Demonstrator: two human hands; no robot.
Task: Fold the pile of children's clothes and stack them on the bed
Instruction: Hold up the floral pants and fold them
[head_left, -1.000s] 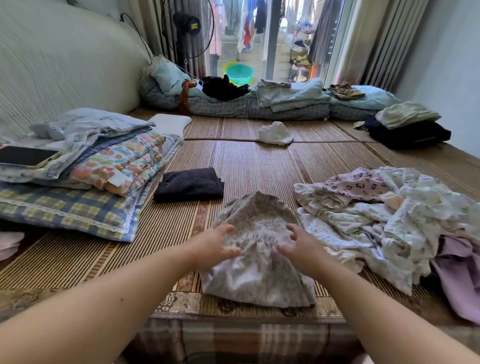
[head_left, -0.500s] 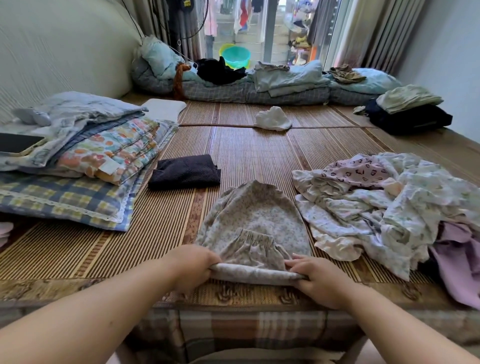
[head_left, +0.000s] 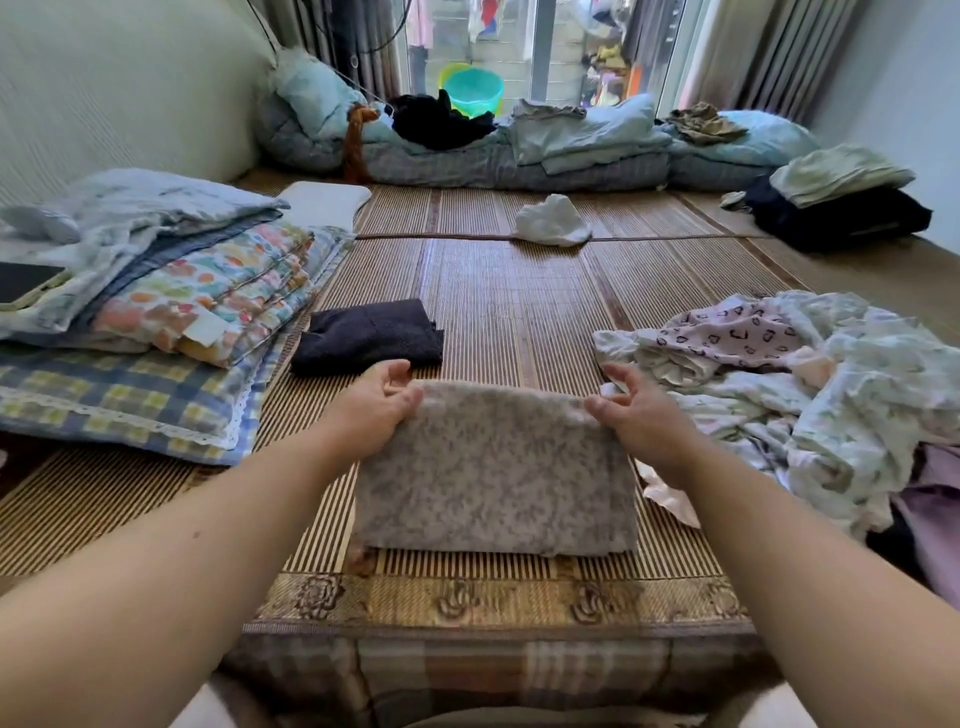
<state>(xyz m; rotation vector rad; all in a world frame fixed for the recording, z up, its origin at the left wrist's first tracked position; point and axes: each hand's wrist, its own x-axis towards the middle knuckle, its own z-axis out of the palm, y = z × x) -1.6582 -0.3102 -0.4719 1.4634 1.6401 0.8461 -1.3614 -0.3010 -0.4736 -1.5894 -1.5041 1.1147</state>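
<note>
Bright daylight from far window (head_left: 545, 47), slightly blown out; soft shadows, wide-angle bending at edges, forearms stretched, mild blur throughout.

A: How many hands?
B: Two: a left hand (head_left: 371, 415) and a right hand (head_left: 641, 421), on one floral piece (head_left: 493, 483).
A: Other folded things?
B: One dark cloth (head_left: 369, 335) just beyond the piece, to its left. Far beyond it on the right, one black bundle (head_left: 841, 221) with one green fold (head_left: 836, 174) on top.
A: Loose ones?
B: One heap (head_left: 810, 395) right of the piece; the items in it can't be counted. One white cloth (head_left: 553, 221) far beyond the piece.
A: And the rest?
B: Left of the piece, one checked pillow (head_left: 119, 408) and one phone (head_left: 23, 280). Far beyond it, two basins: one teal basin (head_left: 475, 96), one yellow basin (head_left: 450, 71) behind that.
</note>
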